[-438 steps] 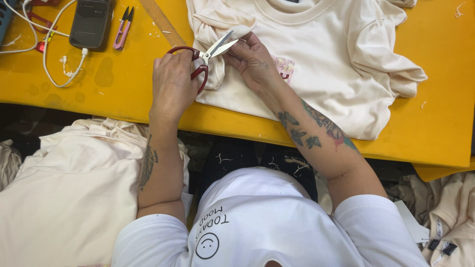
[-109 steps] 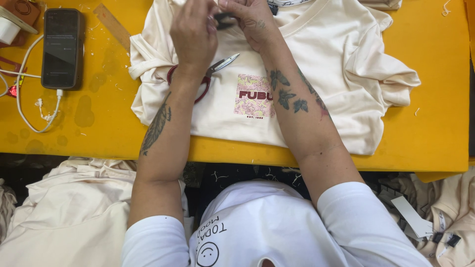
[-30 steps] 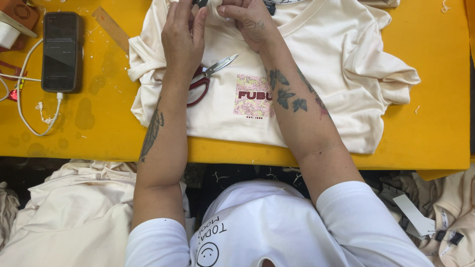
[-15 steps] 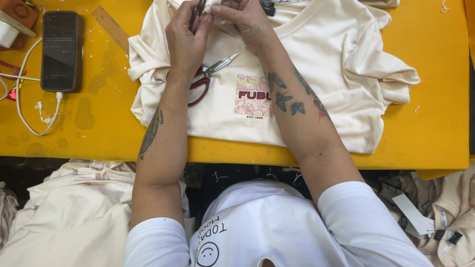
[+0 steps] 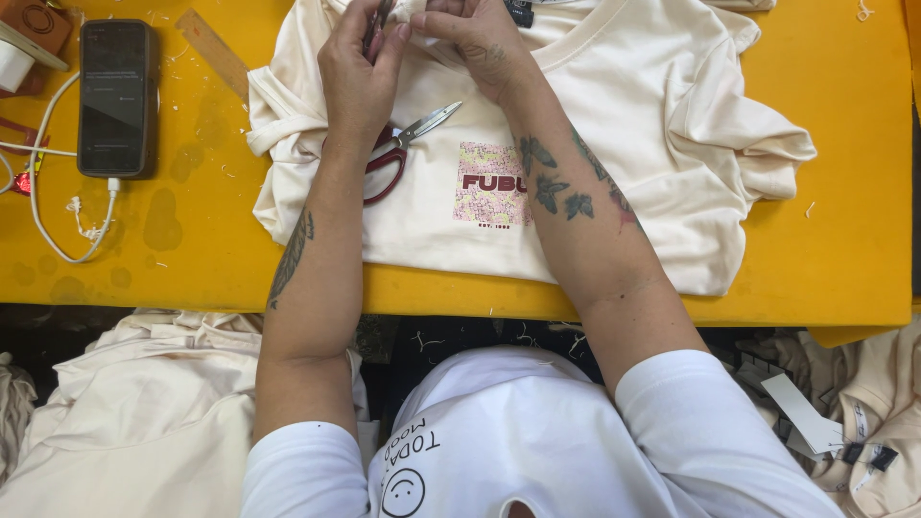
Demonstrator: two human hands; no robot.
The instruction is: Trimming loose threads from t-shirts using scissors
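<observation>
1. Cream cotton T-shirt with a square pink-and-maroon chest print [image 5: 614, 144] lies spread front-up on the yellow work table [image 5: 844, 221], neckline at the far edge of view, one sleeve bunched to the right.
2. Left hand [image 5: 360, 72] is raised over the shirt's collar area. Thumb and fingers are pressed together, pinching a thin dark tool [image 5: 376, 24]; what kind of tool it is, can't tell, mostly hidden.
3. Right hand [image 5: 470, 38] is just beside the left, fingers curled and pinching a small fold of the cream fabric near the neckline. Fingertips of the two hands are almost touching.
4. Red-handled steel scissors [image 5: 403, 149] lie on the shirt, partly under the left wrist, blades closed and pointing up-right. Neither hand touches them.
5. Black smartphone [image 5: 117, 96] lies flat on the table, well left of the shirt, with a white charging cable [image 5: 58, 230] plugged into its near end.
6. Flat wooden ruler [image 5: 216, 48] lies diagonally between phone and shirt.
7. Thread scraps are scattered on the table.
8. Pile of cream garments [image 5: 115, 412] sits below the table edge on the left; more with paper tags [image 5: 801, 412] on the right.
</observation>
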